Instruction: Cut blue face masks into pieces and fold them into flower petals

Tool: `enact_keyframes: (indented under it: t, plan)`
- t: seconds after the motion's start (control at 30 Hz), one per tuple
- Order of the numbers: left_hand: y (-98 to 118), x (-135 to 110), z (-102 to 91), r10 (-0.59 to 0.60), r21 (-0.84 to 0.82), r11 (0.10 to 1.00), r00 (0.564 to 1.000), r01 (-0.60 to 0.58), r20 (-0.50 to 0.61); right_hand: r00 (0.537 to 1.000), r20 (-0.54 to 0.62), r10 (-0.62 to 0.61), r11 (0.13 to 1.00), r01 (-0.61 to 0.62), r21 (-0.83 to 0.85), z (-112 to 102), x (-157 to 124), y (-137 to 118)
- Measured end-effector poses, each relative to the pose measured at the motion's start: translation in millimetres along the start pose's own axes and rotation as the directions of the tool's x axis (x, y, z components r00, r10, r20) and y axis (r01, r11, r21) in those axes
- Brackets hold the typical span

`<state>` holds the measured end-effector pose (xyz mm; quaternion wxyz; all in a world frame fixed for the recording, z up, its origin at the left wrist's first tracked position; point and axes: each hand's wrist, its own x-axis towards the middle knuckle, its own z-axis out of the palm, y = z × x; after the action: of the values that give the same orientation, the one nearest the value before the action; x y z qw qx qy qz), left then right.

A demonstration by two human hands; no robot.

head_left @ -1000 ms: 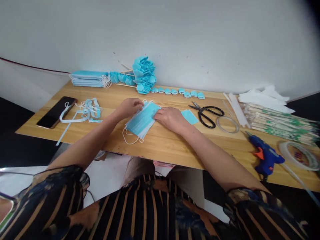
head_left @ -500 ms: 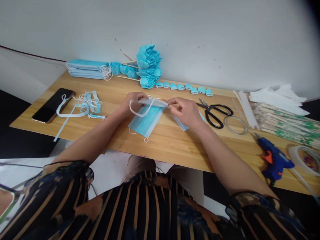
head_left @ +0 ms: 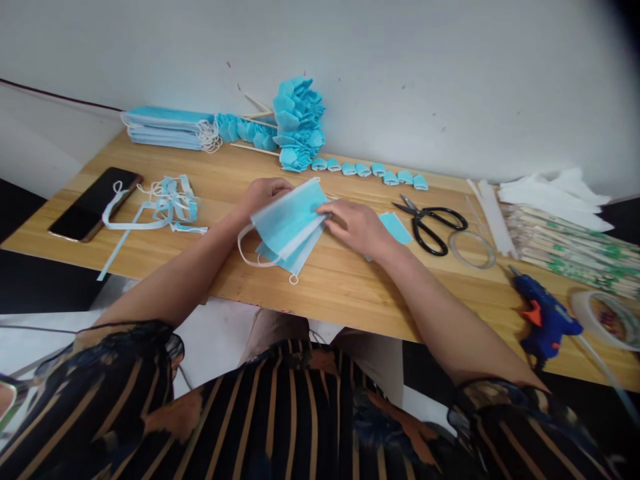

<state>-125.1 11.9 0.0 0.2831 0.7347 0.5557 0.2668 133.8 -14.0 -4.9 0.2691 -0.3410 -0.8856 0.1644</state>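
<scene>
Your right hand (head_left: 353, 228) pinches a blue mask (head_left: 289, 217) over the wooden surface (head_left: 345, 300); I can't tell whether your left hand (head_left: 262, 195) grips it. Beyond both, a grey wall (head_left: 400, 87).

A light-blue, white-edged face mask (head_left: 290, 212) is held tilted at the centre of the frame, a white ear loop (head_left: 241, 248) drooping on its left; beneath, a second blue mask (head_left: 301, 255) is partly covered, its lower-right edge exposed.

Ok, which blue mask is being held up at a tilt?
The upper mask, pinched by the right hand; the lower mask lies beneath it, and the stacked masks sit at back left.
</scene>
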Motion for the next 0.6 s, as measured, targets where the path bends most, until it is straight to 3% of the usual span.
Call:
enact_keyframes:
  t: [0.07, 0.2, 0.3, 0.4, 0.5, 0.6]
  plan:
    - [-3, 1, 1.9, -0.015, -0.04, 0.999, 1.0, 0.015, -0.014, 0.991, 0.115, -0.073, 0.997, 0.076, -0.022, 3, 0, 8]
    - [-7, 1, 4.3, -0.007, -0.097, 0.995, 1.0, 0.005, -0.021, 0.981, 0.163, -0.106, 0.982, 0.129, -0.136, 10, 3, 12]
    - [-4, 0, 0.7, 0.034, -0.002, 0.999, 0.996, -0.034, -0.083, 0.979, 0.178, -0.1, 0.956, 0.144, -0.254, 12, 5, 4]
    - [11, -8, -4.9, 0.174, 0.125, 0.98, 0.976, -0.158, -0.131, 0.979, 0.192, -0.069, 0.939, 0.129, -0.319, 9, 6, -3]
    - [40, -26, -4.7, 0.327, 0.191, 0.923, 0.943, -0.333, 0.063, 0.987, 0.155, -0.029, 0.935, 0.082, -0.345, 0, 5, -8]
    - [70, -43, 3.0, 0.257, 0.344, 0.876, 0.931, -0.338, 0.26, 0.998, 0.065, -0.014, 0.946, 0.034, -0.323, -14, 3, -11]
